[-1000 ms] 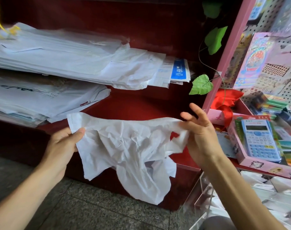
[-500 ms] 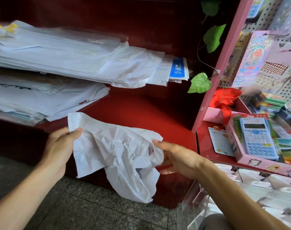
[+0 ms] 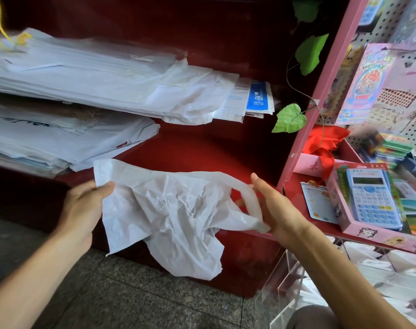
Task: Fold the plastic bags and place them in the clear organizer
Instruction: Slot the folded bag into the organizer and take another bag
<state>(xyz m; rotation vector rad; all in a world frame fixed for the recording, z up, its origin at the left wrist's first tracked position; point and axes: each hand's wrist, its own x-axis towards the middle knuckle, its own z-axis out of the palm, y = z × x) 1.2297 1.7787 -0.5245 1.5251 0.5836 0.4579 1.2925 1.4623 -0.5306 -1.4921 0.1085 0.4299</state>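
Note:
A crumpled white plastic bag hangs in the air in front of a red shelf. My left hand pinches its upper left corner between thumb and fingers. My right hand is at the bag's right side, where a handle loop drapes over its fingers; the fingers are fairly straight. The bag's lower part dangles loose below both hands. The clear organizer stands at the lower right, with folded white bags inside its compartments.
Stacks of flat white bags lie on the red shelf behind. A pink rack at the right holds a boxed blue calculator, stationery and a red ribbon. Green leaves hang nearby. Grey stone floor lies below.
My right hand dropped from the bag's upper right edge, moved in left, then shifted right again and took the handle loop over its fingers. The left hand stayed put.

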